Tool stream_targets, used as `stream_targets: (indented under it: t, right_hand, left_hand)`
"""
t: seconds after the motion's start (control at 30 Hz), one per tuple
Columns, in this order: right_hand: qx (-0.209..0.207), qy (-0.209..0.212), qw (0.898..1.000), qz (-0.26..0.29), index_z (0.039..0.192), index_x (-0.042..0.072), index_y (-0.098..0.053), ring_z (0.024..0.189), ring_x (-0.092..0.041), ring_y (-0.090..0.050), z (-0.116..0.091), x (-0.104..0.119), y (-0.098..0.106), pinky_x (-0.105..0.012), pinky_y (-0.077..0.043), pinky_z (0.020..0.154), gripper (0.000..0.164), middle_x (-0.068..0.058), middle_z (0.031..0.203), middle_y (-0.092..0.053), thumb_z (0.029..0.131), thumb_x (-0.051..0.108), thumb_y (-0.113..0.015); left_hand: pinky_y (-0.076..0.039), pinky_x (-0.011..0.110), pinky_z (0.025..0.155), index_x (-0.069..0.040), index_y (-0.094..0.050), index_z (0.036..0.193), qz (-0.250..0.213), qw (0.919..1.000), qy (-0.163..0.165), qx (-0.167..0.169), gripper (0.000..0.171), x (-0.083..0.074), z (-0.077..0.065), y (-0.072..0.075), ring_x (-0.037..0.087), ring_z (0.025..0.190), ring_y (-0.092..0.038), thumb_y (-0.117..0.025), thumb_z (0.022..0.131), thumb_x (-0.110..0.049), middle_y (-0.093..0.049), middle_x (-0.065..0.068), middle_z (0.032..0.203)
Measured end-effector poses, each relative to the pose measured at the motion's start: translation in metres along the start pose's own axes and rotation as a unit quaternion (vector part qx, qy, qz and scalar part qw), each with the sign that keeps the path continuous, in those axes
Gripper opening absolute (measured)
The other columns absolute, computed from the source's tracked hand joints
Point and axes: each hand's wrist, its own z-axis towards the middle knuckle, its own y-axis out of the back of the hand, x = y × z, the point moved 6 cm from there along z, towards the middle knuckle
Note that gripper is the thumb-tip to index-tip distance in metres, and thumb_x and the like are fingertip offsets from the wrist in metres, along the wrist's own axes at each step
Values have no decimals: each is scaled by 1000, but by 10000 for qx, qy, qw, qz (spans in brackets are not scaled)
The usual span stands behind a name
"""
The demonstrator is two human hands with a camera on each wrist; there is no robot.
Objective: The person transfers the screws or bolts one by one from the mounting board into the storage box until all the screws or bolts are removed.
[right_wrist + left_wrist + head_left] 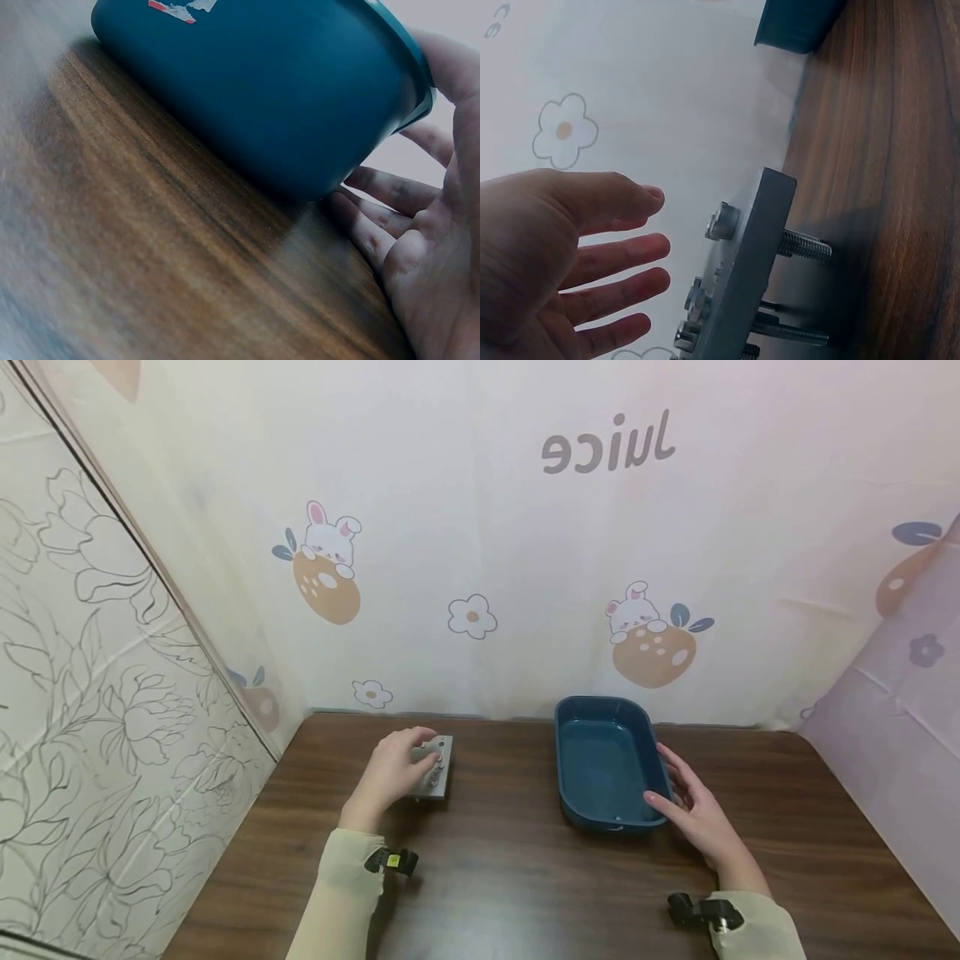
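A grey metal plate with several bolts through it is at the left of the table. Bolt heads are on its upper face, and threaded shanks stick out underneath toward the wood. Over the plate hovers my left hand, thumb and fingers parted; in the left wrist view a gap separates them from the bolts. My right hand holds the dark blue plastic bin at its right side, thumb over the rim and fingers along the outer wall. The bin's inside shows nothing in it.
The brown wooden table ends at a printed cloth wall behind. More cloth panels rise at left and right. A torn label is on the bin's outer wall. Straps with small black devices sit on both wrists.
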Motion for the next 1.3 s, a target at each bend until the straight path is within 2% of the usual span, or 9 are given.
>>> stream_targets:
  t: [0.17, 0.43, 0.7, 1.0, 1.3]
  right_hand:
    - [9, 1, 10000, 14, 161, 40, -15, 144, -47, -26, 1, 0, 0, -74, -26, 107, 81, -22, 162, -25, 99, 30, -66]
    - [21, 11, 10000, 4, 161, 39, -15, 144, -47, -27, 2, 1, 0, -74, -26, 107, 81, -22, 162, -26, 99, 30, -66]
    - [6, -10, 10000, -22, 161, 40, -14, 144, -46, -26, -1, 2, 3, -73, -26, 108, 82, -20, 163, -24, 98, 31, -66]
    - [32, -34, 9998, -175, 161, 42, -14, 144, -43, -27, -1, 2, 3, -69, -26, 110, 81, -18, 163, -26, 99, 32, -65]
    - [59, -3, 9999, -97, 161, 40, -14, 144, -45, -27, 0, 3, 1, -72, -26, 108, 81, -20, 162, -26, 99, 31, -65]
  left_hand:
    - [-48, 48, 100, -14, -69, 124, 112, 9999, 50, 40, 33, 4, 1, -4, 24, 114, -63, -74, 92, -23, -71, 4, 121]
    - [-48, 47, 99, -14, -70, 124, 199, 9997, -49, 140, 32, 6, 0, -10, 24, 114, -62, -72, 92, -19, -69, 5, 123]
    - [-44, 50, 104, -16, -71, 123, 265, 9993, -216, 180, 30, 4, 2, -14, 28, 121, -58, -71, 94, -19, -67, 5, 127]
    - [-41, 52, 108, -17, -71, 123, 333, 9988, -196, 314, 31, 4, 0, -17, 27, 127, -56, -71, 92, -15, -63, 4, 135]
    - [-42, 52, 108, -17, -73, 119, 397, 9980, -333, 351, 26, 2, -2, -19, 26, 128, -55, -71, 93, -16, -62, 3, 136]
